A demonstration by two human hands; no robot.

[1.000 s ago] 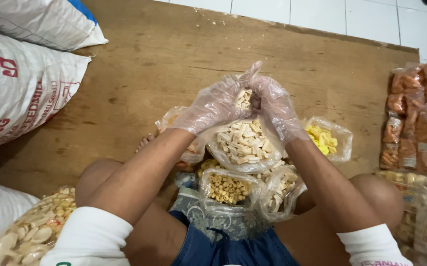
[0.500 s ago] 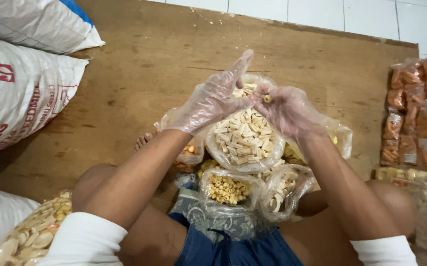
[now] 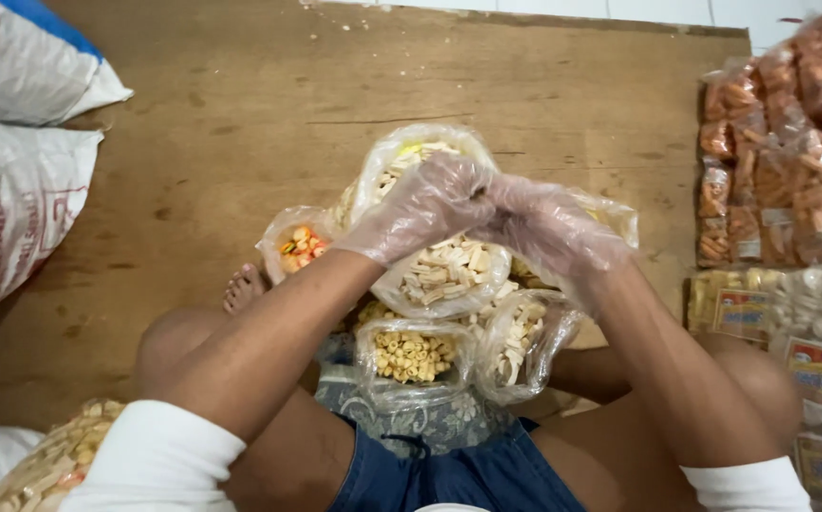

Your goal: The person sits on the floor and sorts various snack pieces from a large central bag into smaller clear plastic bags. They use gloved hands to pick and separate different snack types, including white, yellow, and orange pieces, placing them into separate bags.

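We're working both gloved hands, left hand (image 3: pixel 420 204) and right hand (image 3: pixel 548 228), over the clear plastic bag of pale cracker sticks (image 3: pixel 444 275) sitting on our lap above the wooden floor (image 3: pixel 240 123). Both grips are pinching its gathered neck. We judge it light, soft, slippery, contents brittle; hold it by the neck.

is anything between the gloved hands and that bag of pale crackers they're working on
Nothing visible. The left hand and right hand, both in thin clear gloves, meet directly over the bag of pale crackers. Only the glove film lies between skin and plastic. Other small bags sit beside it.
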